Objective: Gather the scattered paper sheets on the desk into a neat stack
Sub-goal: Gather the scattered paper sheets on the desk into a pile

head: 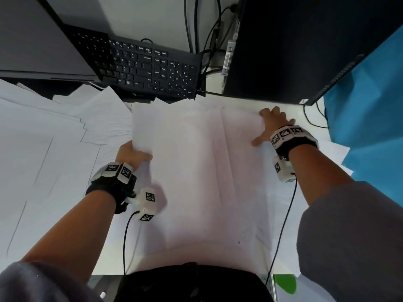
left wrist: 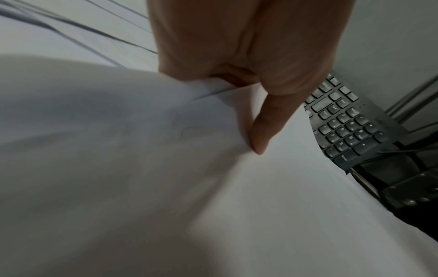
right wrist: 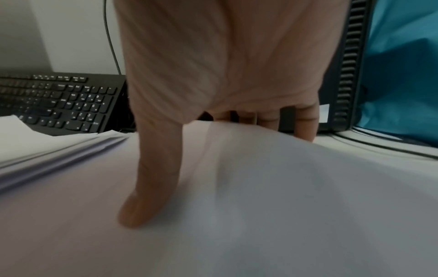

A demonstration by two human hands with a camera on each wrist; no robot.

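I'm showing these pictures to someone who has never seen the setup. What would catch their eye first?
First, the big bundle of white paper sheets filling the middle of the desk, gripped at its left edge by the left hand and at its far right corner by the right hand. Next, more loose white sheets fanned out at the left. Behind them lies a black computer keyboard, and bright blue fabric hangs at the right.

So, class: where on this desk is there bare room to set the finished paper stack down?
Bare desk shows only beside the right hand, bordered by the computer tower and crossed by a cable. Left of the held papers, loose sheets crowd everything.
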